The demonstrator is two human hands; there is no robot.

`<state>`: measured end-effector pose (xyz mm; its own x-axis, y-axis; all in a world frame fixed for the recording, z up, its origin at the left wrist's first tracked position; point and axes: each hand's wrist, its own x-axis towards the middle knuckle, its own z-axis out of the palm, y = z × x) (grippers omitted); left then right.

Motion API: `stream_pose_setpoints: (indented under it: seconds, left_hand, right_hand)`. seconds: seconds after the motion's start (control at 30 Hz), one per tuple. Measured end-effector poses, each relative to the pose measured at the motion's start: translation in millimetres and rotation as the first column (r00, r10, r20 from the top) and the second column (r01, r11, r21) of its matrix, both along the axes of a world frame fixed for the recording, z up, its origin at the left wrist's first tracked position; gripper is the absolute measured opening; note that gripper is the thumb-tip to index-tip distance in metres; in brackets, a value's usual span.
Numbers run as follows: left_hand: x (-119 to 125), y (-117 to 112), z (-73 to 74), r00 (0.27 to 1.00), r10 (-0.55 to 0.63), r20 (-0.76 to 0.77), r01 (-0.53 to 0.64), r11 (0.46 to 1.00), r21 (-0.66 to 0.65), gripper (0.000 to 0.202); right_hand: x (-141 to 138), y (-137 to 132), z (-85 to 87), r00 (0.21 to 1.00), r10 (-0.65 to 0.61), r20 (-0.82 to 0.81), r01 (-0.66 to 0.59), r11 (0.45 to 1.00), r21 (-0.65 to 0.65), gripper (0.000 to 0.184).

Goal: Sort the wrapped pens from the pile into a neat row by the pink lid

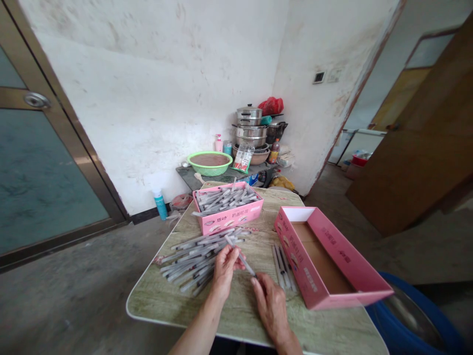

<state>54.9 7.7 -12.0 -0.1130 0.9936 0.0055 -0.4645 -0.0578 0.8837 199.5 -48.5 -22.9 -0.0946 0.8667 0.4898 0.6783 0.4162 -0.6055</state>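
A translucent, capped pen [242, 258] slants between my two hands above the table. My left hand [224, 266] pinches it around the middle. At its lower end, the fingers of my right hand [269, 296] close on the tip. Left of my hands lies a loose pile of similar pens [192, 264]. Behind that pile stands a pink cardboard box [232, 215] heaped with more pens. Several pens [283, 266] lie side by side right of my hands, along the wall of an empty pink box [334, 256].
The wood-patterned table [177, 308] has a pale rim. Behind it, a low dark stand carries a green basin [210, 169], stacked steel pots [250, 133] and bottles. A blue spray can [160, 204] stands on the floor at left. A blue tub [417, 305] sits at lower right.
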Motion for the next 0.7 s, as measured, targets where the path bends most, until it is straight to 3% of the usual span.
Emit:
stream_pose_setpoints:
  seconds: [0.37,0.7]
  left_hand:
    - [-0.4,-0.3,-1.6,1.0,-0.014,-0.002,0.014,1.0,0.017,0.033]
    - [-3.9,2.0,-2.3,0.999,0.047,0.006,-0.047,0.999,-0.006,0.037]
  right_hand:
    - [-0.1,0.1,-2.0,1.0,0.011,-0.023,-0.011,1.0,-0.013,0.023]
    - [2.4,0.0,-5.9,0.997,0.04,-0.073,-0.04,0.999,0.003,0.021]
